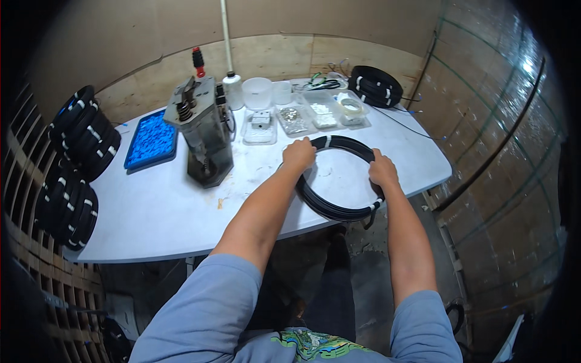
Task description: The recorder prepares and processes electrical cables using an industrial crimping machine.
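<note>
A coil of black cable [334,213], bound with white bands, lies at the front edge of the white table, its near side reaching over the edge. My left hand [299,155] is closed round the coil's upper left side. On the opposite side, my right hand [382,168] grips the coil at its upper right. Beyond the left hand are a clear tray with small white parts [259,128] and a clear tray of small metal pieces [294,120].
A metal hand press [206,133] stands left of centre beside a blue tray of small blue parts [151,140]. Stacked black cable coils [85,133] sit at the far left, another coil [375,86] at the back right. Bottle [232,91], tubs and pliers [324,81] line the back.
</note>
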Action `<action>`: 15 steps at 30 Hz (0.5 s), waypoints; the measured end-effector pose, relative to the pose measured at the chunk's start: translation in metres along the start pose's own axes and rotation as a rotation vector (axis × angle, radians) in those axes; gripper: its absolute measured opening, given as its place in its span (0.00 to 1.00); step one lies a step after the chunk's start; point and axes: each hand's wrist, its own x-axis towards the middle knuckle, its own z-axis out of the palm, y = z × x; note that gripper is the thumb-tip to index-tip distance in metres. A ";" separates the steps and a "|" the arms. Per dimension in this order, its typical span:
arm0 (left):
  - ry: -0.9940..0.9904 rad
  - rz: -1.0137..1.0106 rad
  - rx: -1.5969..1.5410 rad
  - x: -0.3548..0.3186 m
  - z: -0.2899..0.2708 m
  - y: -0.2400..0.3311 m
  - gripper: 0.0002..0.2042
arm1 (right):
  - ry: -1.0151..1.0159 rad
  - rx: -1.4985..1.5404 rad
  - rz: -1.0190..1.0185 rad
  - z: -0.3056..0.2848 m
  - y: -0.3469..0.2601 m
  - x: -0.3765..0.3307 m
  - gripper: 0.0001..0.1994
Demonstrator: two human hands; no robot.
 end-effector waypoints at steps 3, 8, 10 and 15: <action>-0.053 -0.001 0.004 -0.004 -0.005 0.000 0.20 | 0.005 -0.031 -0.010 0.001 -0.001 0.003 0.23; -0.021 0.007 -0.024 -0.001 0.000 -0.004 0.20 | 0.021 -0.019 -0.024 0.002 0.000 0.000 0.23; 0.002 0.030 -0.031 0.001 0.005 -0.004 0.20 | 0.045 -0.005 -0.035 0.005 0.005 0.001 0.24; -0.040 0.004 -0.013 0.004 0.000 0.001 0.20 | 0.040 -0.033 -0.025 0.009 0.007 0.006 0.20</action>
